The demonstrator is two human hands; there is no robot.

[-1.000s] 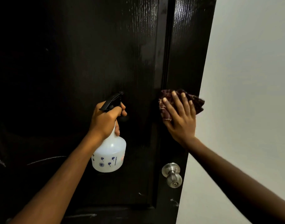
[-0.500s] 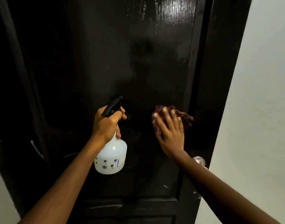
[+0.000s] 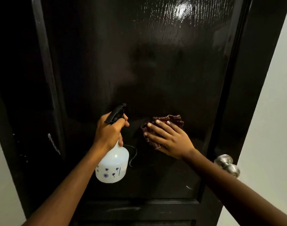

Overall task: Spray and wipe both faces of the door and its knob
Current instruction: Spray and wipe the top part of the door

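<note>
cloth (image 3: 174, 119) slid leftward on door (image 3: 155, 62), knob (image 3: 227, 165) revealed

left hand (image 3: 106, 134): bare skin from fingers (image 3: 123, 123) back to wrist | left forearm (image 3: 71, 180): bare behind the wrist, slender | right hand (image 3: 169, 141): bare, short rounded nails capping its fingers (image 3: 163, 128) | right forearm (image 3: 229, 181): bare behind the wrist, in deeper shadow than the fingers
</note>
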